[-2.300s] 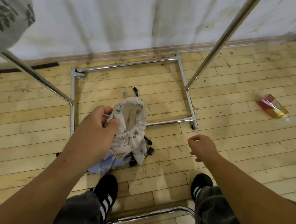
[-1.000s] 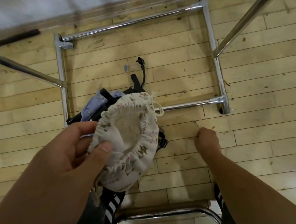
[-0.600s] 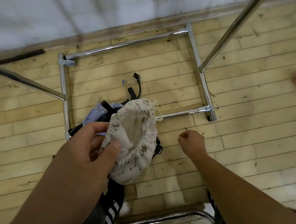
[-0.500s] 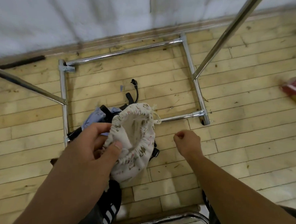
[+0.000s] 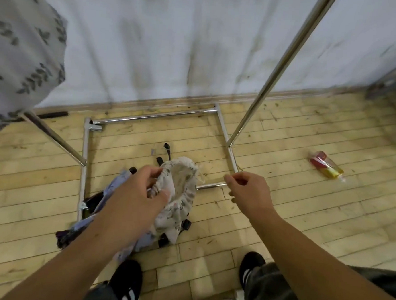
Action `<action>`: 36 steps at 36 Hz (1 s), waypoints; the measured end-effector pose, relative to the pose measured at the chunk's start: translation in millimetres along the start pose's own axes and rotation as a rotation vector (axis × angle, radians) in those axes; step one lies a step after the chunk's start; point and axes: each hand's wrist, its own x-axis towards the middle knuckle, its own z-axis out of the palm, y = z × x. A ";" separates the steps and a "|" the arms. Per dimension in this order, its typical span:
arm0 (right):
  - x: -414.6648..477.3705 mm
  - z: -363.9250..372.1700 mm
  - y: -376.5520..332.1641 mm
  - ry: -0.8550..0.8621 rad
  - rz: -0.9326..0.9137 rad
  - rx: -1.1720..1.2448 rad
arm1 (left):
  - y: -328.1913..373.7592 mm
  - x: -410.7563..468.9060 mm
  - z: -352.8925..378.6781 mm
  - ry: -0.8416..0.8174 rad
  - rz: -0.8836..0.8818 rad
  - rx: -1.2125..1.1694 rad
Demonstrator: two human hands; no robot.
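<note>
A printed drawstring pouch (image 5: 181,195) is held above the wooden floor (image 5: 304,214), just over a heap of blue cloth (image 5: 111,191) and black straps that lies inside the chrome rack base (image 5: 152,115). Its gathered rim is gripped by the left hand (image 5: 141,192), thumb on the near edge and fingers curled over the far edge. The mouth is kept wide open and only pale lining is seen inside; no contents can be made out. The right hand (image 5: 247,191) is held to the right of the pouch, apart from it, with fingers curled and thumb brought close to the forefinger; whether a thread is pinched there cannot be told. A red and yellow packet (image 5: 325,167) lies well apart on the floor to the right.

Compared with half a second before, more of the wall and a leaf-patterned garment (image 5: 20,46) are brought into view, the right hand is found further from the pouch with its fist loosened, and the left-hand grip is unchanged
</note>
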 end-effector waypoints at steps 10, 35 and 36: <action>-66.1 -28.1 -67.4 -0.193 -0.166 0.051 | 6.1 -14.5 -8.4 -0.001 0.076 -0.030; -62.5 -0.5 -65.8 -0.462 -0.382 -0.111 | 20.2 -22.5 -20.0 -0.155 0.214 0.079; -62.2 -0.3 -64.1 -0.458 -0.413 -0.170 | 20.4 -23.0 -20.5 -0.161 0.217 0.070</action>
